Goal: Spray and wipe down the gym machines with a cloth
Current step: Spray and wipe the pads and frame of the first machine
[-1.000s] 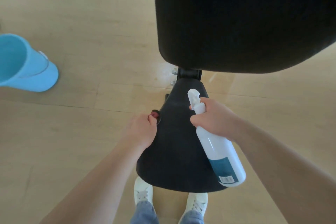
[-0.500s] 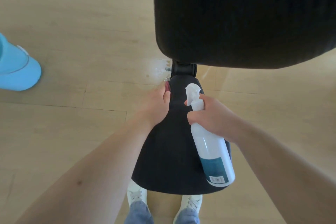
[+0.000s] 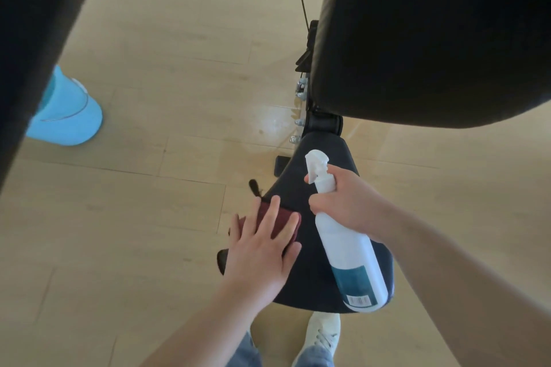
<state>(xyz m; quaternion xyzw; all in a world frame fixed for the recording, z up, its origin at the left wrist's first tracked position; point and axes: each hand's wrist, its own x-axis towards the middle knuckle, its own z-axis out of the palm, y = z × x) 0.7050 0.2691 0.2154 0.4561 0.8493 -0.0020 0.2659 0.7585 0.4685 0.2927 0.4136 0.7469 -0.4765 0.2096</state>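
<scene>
One: Two hands are seen at the black padded wedge-shaped seat (image 3: 310, 277); what is changed?

Two: The left hand (image 3: 259, 259) is drawn back from the seat's narrow end to its left edge. It is now laid flat with fingers spread, and the dark red folded cloth (image 3: 284, 214) is pressed against the seat. The right hand (image 3: 348, 205) is kept curled round the neck of the white plastic spray bottle (image 3: 348, 250), which is held above the seat's right side. Wiping is judged to be under way, and the seat's right half is probably yet to be covered.

One: And what is counted?

Two: One cloth and one bottle are counted. One light blue plastic bucket (image 3: 68, 119) is seen well left of the seat, one large black back pad (image 3: 432, 39) beyond it, and one white shoe (image 3: 322, 334) below its wide end.
</scene>
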